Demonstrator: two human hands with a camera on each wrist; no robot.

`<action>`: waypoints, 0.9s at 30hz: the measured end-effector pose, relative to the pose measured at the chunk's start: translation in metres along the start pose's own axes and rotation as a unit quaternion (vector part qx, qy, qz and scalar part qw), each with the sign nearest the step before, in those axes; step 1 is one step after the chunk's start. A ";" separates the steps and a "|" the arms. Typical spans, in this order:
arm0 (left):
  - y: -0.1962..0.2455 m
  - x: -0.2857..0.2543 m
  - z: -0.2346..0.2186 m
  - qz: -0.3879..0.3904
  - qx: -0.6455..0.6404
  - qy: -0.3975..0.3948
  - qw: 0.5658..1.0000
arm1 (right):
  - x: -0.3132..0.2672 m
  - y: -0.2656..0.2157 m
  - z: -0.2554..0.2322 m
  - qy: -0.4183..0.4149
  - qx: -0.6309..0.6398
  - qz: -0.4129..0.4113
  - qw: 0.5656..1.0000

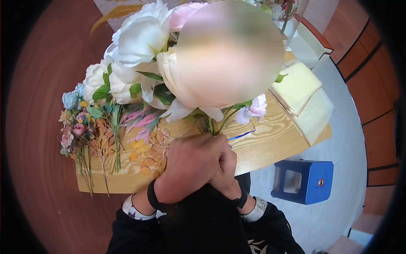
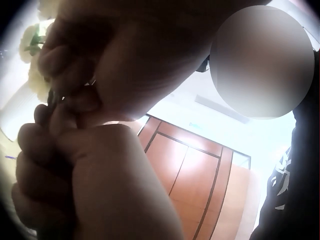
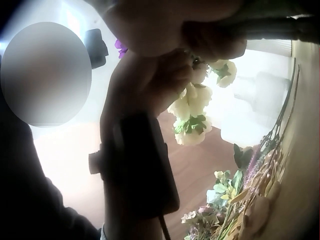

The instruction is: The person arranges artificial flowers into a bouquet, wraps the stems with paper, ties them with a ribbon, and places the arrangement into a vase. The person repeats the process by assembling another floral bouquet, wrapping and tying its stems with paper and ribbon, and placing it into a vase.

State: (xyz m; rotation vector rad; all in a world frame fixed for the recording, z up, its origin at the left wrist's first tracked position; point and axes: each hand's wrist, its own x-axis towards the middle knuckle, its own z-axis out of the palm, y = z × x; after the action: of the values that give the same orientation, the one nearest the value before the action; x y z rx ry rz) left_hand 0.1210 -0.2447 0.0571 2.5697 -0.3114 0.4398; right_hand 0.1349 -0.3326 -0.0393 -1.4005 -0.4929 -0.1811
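A large bouquet of artificial flowers, with white and cream peonies (image 1: 139,38) and a pale lilac bloom (image 1: 252,111), rises above both hands. My left hand (image 1: 190,165) grips its gathered stems (image 1: 212,125), the back of the hand facing up. Close against it, my right hand (image 1: 226,169) curls its fingers at the same stems. A thin blue strip (image 1: 242,135) sticks out to the right just above the hands. The fingers overlap and hide most of the stems between them. In the right wrist view, cream blooms (image 3: 192,107) show beyond the hands.
Left on the wooden table (image 1: 258,144) lie small mixed flowers (image 1: 78,129), orange leaf sprays (image 1: 103,137) and pink sprigs (image 1: 141,120). Sheets of pale wrapping paper (image 1: 300,91) are stacked at the right. A blue stool (image 1: 313,182) stands on the floor beside the table.
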 end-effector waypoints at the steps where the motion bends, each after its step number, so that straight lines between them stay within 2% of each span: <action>1: -0.002 -0.001 0.001 0.001 -0.024 0.005 1.000 | -0.001 0.002 -0.001 -0.005 0.014 0.004 1.000; 3: -0.008 -0.004 0.004 0.003 -0.048 0.008 0.999 | -0.002 0.003 -0.003 0.012 0.017 0.027 0.999; 5: -0.012 -0.007 0.006 -0.030 -0.191 0.070 0.979 | 0.002 -0.003 -0.003 0.025 0.020 0.048 0.998; 6: -0.012 -0.008 0.005 -0.029 -0.191 0.070 0.979 | 0.006 -0.012 -0.003 0.037 0.073 0.104 0.991; 7: -0.011 -0.010 0.003 -0.061 -0.224 0.073 0.970 | 0.009 -0.017 -0.002 0.047 0.125 0.159 0.978; 8: -0.010 -0.012 0.002 -0.093 -0.257 0.077 0.959 | 0.007 -0.015 -0.002 0.045 0.126 0.160 0.978; 9: -0.011 -0.016 0.003 -0.094 -0.255 0.078 0.959 | 0.005 -0.010 -0.003 0.042 0.139 0.152 0.978; 11: -0.015 -0.023 0.005 -0.044 -0.260 0.092 0.960 | 0.003 -0.009 -0.003 0.041 0.152 0.145 0.977; 14: -0.013 -0.032 -0.002 -0.045 -0.249 0.083 0.964 | 0.001 -0.010 -0.003 0.030 0.153 0.164 0.974; 19: -0.008 -0.038 -0.014 -0.014 -0.244 0.108 0.964 | 0.002 -0.014 0.001 0.042 0.257 0.177 0.949; 22: -0.002 -0.039 -0.019 -0.014 -0.239 0.112 0.964 | -0.005 -0.004 0.003 0.036 0.187 0.162 0.968; 24: -0.001 -0.039 -0.020 -0.021 -0.242 0.120 0.963 | -0.002 -0.007 0.004 0.040 0.193 0.155 0.968; 27: 0.000 -0.038 -0.021 0.011 -0.232 0.130 0.964 | -0.001 -0.007 0.005 0.045 0.185 0.150 0.970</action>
State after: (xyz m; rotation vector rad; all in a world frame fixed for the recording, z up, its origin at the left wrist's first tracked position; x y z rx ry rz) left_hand 0.0804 -0.2286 0.0605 2.0288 -0.3059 0.6224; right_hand 0.1296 -0.3293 -0.0330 -1.0781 -0.2189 0.0893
